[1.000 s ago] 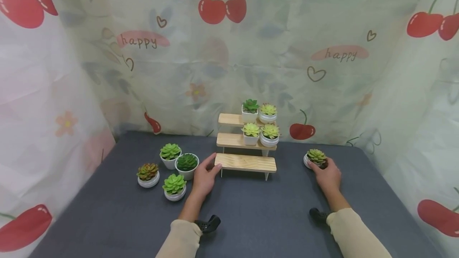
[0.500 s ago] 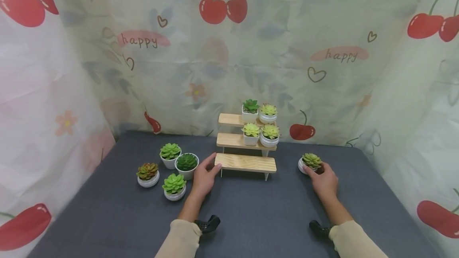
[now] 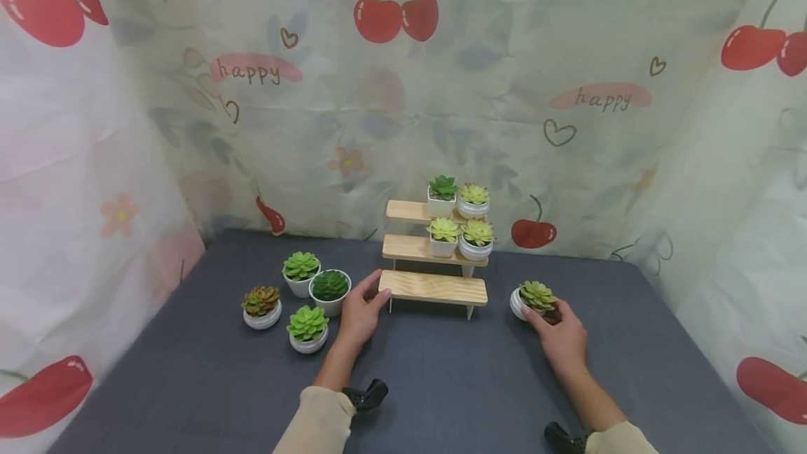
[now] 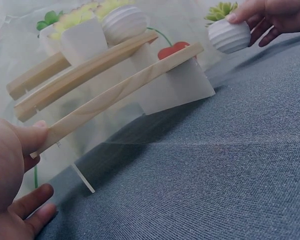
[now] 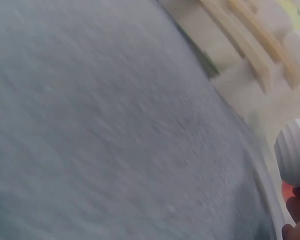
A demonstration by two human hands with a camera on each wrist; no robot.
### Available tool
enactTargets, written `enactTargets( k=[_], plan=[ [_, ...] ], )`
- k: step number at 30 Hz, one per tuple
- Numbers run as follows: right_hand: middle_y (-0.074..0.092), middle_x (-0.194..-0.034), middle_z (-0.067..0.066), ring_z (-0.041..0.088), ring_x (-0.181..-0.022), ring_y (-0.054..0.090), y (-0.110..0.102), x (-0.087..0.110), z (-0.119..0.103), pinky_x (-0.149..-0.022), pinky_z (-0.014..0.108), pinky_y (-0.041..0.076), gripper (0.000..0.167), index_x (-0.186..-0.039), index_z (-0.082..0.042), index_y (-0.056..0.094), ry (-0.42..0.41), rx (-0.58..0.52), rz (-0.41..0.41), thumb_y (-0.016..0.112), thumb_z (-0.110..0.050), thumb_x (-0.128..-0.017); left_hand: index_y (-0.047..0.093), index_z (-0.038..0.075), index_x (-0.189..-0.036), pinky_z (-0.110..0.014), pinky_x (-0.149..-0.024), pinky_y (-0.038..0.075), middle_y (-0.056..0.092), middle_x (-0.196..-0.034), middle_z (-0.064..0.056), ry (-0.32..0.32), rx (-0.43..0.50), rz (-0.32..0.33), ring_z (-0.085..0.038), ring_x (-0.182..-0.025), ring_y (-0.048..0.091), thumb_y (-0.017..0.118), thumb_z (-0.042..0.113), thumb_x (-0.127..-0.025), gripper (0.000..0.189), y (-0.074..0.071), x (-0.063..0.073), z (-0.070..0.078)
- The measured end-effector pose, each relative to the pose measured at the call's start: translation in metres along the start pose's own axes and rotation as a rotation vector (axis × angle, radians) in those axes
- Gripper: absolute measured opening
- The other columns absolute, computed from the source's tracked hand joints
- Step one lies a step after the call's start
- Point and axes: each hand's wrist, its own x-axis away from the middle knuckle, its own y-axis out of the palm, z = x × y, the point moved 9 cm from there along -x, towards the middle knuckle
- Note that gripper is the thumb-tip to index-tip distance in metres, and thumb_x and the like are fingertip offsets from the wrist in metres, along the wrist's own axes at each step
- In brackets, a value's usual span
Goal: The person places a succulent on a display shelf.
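My right hand [image 3: 563, 338] holds a potted succulent [image 3: 536, 296] with green leaves by its ribbed white round pot. In the left wrist view this pot [image 4: 229, 36] appears lifted off the cloth. At the left end of the lowest step, my left hand [image 3: 361, 314] pinches the board of a three-step wooden stand [image 3: 435, 287]. Its thumb lies on the board's end, with a finger beneath. On the top step stand a dark green succulent [image 3: 443, 196] and a pale one [image 3: 474, 200]. The middle step bears two pale succulents, one in a square pot [image 3: 444, 237], one round [image 3: 476, 239].
Left of the stand are several more potted succulents: a bright green one [image 3: 301, 273], a dark green one [image 3: 330, 291] close by my left hand, a reddish one [image 3: 261, 307] and another green one [image 3: 307, 329]. A cherry-print curtain [image 3: 410, 111] hangs behind the dark cloth-covered table [image 3: 454, 384].
My right hand has brought the potted succulent leftward and nearer to me, toward the stand. The left hand stays at the end of the lowest step.
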Motion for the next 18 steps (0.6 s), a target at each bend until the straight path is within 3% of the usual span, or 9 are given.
enactTargets(
  k=[8,18],
  plan=[
    [0.064,-0.115,0.021,0.032,-0.103,0.062,0.01,0.024,-0.019,-0.085,0.045,0.048,0.062,-0.129,-0.002,0.057,-0.032,-0.082,-0.013,0.076,-0.04,-0.084,0.055,0.013,-0.14,-0.045,-0.095,0.047,0.057,-0.134,-0.009,0.004,0.003,0.002,-0.027,-0.117,0.054,0.067,0.018,-0.094,0.048,0.0,0.0,0.0],
    [0.066,-0.11,0.021,0.035,-0.1,0.06,0.013,0.039,-0.052,-0.086,0.052,0.045,0.055,-0.122,0.001,0.061,-0.25,-0.151,0.104,0.084,-0.02,-0.077,0.055,0.013,-0.14,-0.044,-0.095,0.047,0.056,-0.135,-0.008,0.001,0.004,0.007,-0.027,-0.117,0.054,0.067,0.018,-0.093,0.048,-0.001,0.0,0.0]
  ],
)
